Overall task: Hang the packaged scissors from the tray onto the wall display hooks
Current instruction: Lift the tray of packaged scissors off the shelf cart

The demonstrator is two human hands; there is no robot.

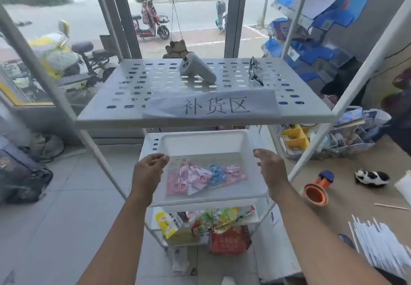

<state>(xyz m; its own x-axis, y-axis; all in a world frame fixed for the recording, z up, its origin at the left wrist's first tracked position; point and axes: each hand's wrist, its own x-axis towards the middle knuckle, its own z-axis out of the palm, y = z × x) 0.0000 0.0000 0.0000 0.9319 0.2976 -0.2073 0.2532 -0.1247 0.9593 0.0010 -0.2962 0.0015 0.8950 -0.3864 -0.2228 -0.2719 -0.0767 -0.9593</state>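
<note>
A white plastic tray (201,142) sits on the middle level of a white metal rack, below the top shelf. Several packaged scissors (200,177), pink ones and a blue one, lie overlapping on its floor. My left hand (149,171) curls over the tray's left rim. My right hand (270,169) grips the right rim, thumb inside the wall. Both hands are beside the packs and touch none of them. No wall display hooks are in view.
The perforated top shelf (155,80) carries a paper label (211,106), a grey controller (196,70) and black glasses (255,73). Snack packs (213,224) fill the bottom level. Slanted rack posts (333,111) flank the tray. An orange tape roll (315,194) and white sticks (378,242) lie at the right.
</note>
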